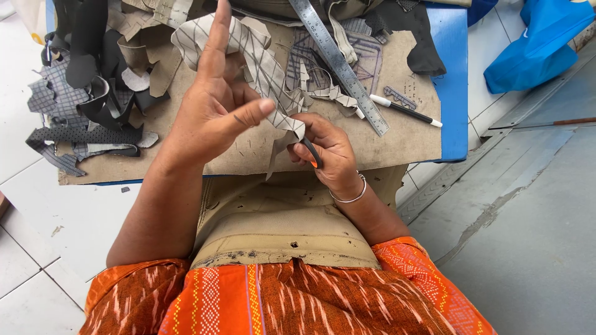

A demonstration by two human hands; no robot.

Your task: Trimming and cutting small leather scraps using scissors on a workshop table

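I'm holding up a strip of beige checked fabric point(264, 68) w/ my left hand point(214, 115): thumb is pressing the strip against the side of the hand, index finger is sticking straight up, other fingers are curling loosely. So that hand is half open but pinching the strip. The strip is running from above the hand, down past the thumb tip, to my right hand point(326, 152), and its pointed end is hanging just below, over the table edge.

My right hand is closing round a small cutting tool point(312, 155) w/ a dark body and an orange tip; fingers are wrapped narrow around it, and it's touching the strip's lower part. Can't tell what kind of blade it is. A silver bangle point(354, 195) is sitting on that wrist.

Both hands are hovering over the near edge of the brown board point(410, 139), which is lying on a blue table point(453, 93). On the board: a steel ruler point(340, 65) lying diagonally, a black-and-white pen point(406, 111) just beside its lower end, and a heap of black and grey scraps point(87, 80) on the left side.
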